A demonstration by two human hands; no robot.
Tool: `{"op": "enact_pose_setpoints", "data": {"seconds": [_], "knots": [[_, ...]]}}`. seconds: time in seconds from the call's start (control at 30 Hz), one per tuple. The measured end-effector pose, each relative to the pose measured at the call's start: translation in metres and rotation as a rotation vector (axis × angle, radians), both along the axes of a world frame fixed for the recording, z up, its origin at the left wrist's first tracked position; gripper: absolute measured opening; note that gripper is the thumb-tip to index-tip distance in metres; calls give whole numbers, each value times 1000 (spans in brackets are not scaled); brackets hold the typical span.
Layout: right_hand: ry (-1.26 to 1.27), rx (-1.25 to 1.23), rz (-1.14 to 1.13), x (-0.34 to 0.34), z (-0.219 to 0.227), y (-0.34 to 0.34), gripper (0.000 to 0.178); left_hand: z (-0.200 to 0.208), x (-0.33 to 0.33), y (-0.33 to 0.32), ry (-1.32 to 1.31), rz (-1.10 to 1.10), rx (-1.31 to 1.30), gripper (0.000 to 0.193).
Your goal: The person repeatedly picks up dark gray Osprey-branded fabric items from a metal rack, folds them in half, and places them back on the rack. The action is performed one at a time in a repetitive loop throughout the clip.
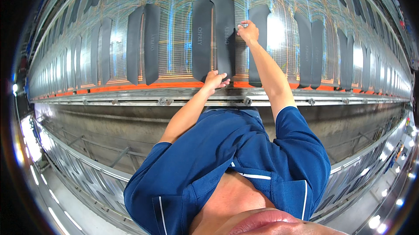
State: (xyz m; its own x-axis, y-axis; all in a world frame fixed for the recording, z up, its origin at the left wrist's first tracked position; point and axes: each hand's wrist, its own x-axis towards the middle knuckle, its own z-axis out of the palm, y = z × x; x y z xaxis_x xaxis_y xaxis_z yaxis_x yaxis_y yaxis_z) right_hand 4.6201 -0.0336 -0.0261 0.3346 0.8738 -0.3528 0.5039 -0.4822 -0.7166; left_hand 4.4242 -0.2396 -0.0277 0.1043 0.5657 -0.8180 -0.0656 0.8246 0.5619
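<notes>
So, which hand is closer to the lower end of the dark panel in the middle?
The left hand. It grips the bottom edge of the dark panel itself. The right hand is higher up, touching the panel's right edge near the upper part.

we stretch both bare arms forward and up, away from our chest, short blue sleeves ending above the elbows. our left hand (215,80) sits lower and nearer to us, wrist bent a little, fingers (223,77) curled and pointing toward the right, thumb tucked beneath them. our right arm reaches farther, almost straight from shoulder to wrist. our right hand (248,31) is higher, well beyond the left fingertips, its fingers (241,26) bunched in a pinch toward the left, knuckles facing us. the two hands stay apart, not touching.
</notes>
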Motion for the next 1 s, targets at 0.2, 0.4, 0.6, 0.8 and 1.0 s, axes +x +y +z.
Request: {"op": "enact_pose_setpoints", "data": {"seconds": [0.2, 0.4, 0.6, 0.8, 1.0], "knots": [[65, 81, -79, 74, 6, -64, 21, 1, 4, 0, 34, -74, 20, 21], [234, 46, -120, 153, 14, -130, 19, 16, 11, -3, 259, -178, -12, 36], [429, -31, -139, 217, 20, -175, 18, 96, 54, 1, 1301, -747, 164, 70], [570, -215, -29, 243, 22, -194, 19, 81, 141, -2, 979, -519, 265, 53], [712, -297, 20, 256, 27, -190, 21, 4, 168, -16, 738, -111, 236, 46]]}}
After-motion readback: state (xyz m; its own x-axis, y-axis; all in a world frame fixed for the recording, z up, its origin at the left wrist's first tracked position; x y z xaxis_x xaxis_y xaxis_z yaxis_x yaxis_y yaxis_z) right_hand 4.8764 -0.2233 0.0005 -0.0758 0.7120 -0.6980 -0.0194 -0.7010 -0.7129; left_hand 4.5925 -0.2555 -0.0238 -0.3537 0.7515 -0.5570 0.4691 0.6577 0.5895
